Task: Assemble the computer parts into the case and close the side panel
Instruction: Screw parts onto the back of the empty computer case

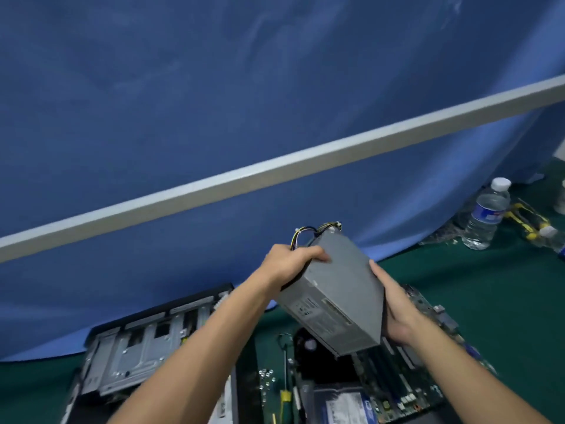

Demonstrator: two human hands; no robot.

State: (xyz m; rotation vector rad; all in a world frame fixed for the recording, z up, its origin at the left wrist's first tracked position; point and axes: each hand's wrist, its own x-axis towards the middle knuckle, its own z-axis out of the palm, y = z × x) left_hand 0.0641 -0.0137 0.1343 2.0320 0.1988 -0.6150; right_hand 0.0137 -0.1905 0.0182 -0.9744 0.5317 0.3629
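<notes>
Two hands — left hand (290, 260), right hand (394, 304) — grip one power supply (339, 289) aloft.

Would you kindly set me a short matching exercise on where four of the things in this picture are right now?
Things:
1. power supply
2. water bottle
3. computer case
4. screwdriver

Places:
A. standing upright at the far right of the green table
B. lying open at the lower left, beside the blue curtain
C. lifted off the table, held between the left hand and right hand
D. lying on the table between the case and the circuit board

Pairs: 1-C, 2-A, 3-B, 4-D
</notes>
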